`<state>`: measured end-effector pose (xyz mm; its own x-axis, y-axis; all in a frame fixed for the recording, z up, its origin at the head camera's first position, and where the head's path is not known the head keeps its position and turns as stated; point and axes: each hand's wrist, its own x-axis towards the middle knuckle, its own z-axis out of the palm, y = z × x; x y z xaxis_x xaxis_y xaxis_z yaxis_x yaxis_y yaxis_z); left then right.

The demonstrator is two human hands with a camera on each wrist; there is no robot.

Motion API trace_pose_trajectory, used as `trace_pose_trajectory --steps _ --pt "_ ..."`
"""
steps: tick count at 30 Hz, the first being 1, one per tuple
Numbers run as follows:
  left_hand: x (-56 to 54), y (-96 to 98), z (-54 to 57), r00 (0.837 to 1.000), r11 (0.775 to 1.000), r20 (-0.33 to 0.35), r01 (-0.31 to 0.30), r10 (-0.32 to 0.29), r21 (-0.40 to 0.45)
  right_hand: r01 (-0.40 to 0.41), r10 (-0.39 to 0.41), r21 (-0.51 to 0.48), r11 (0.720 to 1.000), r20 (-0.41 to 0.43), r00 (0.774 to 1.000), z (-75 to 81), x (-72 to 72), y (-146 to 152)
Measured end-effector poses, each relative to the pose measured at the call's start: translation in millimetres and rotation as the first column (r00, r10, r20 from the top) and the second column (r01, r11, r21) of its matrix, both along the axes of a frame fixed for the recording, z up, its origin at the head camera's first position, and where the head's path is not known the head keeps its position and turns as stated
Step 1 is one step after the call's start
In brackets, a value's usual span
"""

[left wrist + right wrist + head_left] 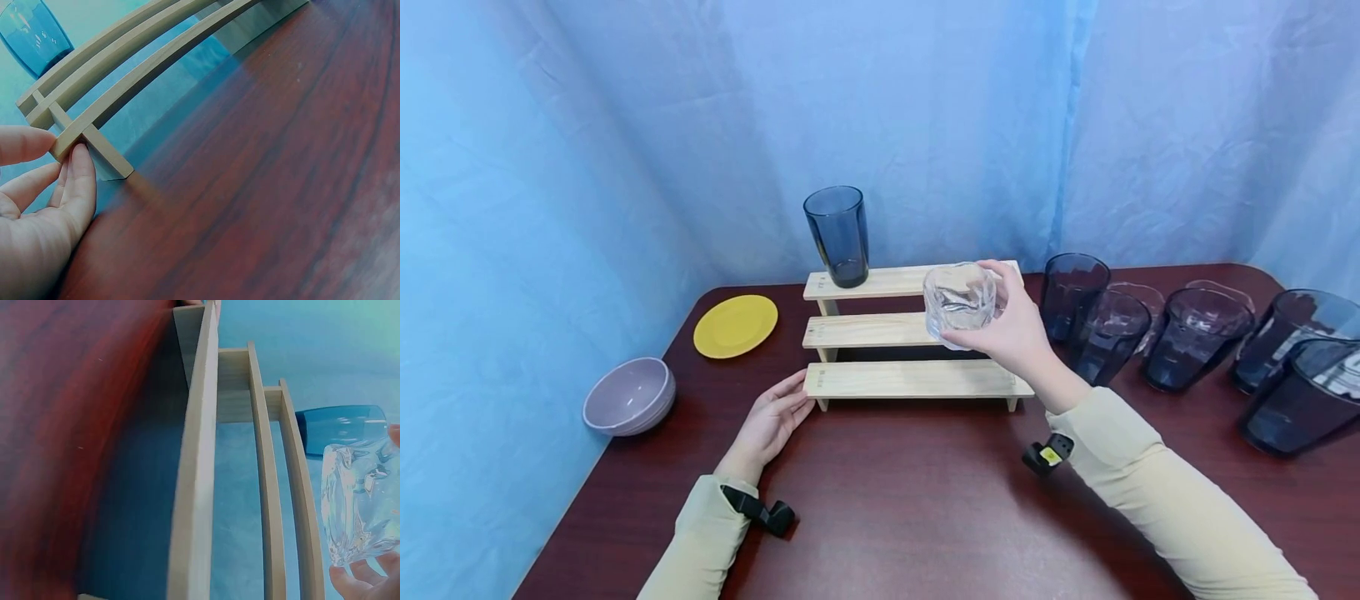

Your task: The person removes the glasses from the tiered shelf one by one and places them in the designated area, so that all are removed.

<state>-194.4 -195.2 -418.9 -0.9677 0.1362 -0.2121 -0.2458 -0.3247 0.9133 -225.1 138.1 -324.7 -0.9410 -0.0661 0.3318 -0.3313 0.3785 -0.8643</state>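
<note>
My right hand [1011, 325] grips a clear, wavy-sided drinking glass [958, 302] by its side, holding it upright above the right half of a three-tier wooden shelf [917, 379]. In the right wrist view the clear glass [362, 500] is held between thumb and fingertips, apart from the wood. My left hand [772, 423] holds the left end of the lowest tier. The left wrist view shows the thumb on top of that board [81, 128] and fingertips under it. On the top tier's left end stands a tall dark-blue glass [842, 242].
Several dark-blue glasses [1198, 333], with clear ones behind them, stand on the right of the brown table [910, 500]. A yellow plate [735, 327] and a lilac bowl [631, 398] lie left of the shelf. A blue curtain [917, 125] hangs behind.
</note>
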Motion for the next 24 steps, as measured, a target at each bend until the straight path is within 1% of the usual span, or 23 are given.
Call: trace_pose_trajectory --steps 5,8,16,19,24 --pt "-0.8 0.3 1.5 1.000 1.000 -0.011 0.010 -0.010 0.004 -0.026 0.027 0.002 1.000 -0.010 1.000 -3.9 12.3 5" --pt "-1.0 0.6 1.9 1.000 1.000 -0.011 0.015 -0.015 0.011 -0.023 0.024 0.040 0.999 -0.015 1.000 -5.7 19.3 8" --pt "-1.6 1.3 2.2 1.000 1.000 -0.008 0.008 -0.008 0.013 -0.045 0.041 0.115 0.992 0.033 0.999 -8.4 35.4 17" --pt "-1.4 0.9 1.7 1.000 1.000 -0.008 0.011 -0.011 0.010 -0.063 0.061 0.133 0.989 0.019 0.998 -10.4 41.4 22" --pt "-0.7 -0.6 -0.4 1.000 1.000 -0.008 0.021 -0.020 0.003 -0.071 0.078 0.196 0.978 -0.030 0.996 -16.0 50.1 32"
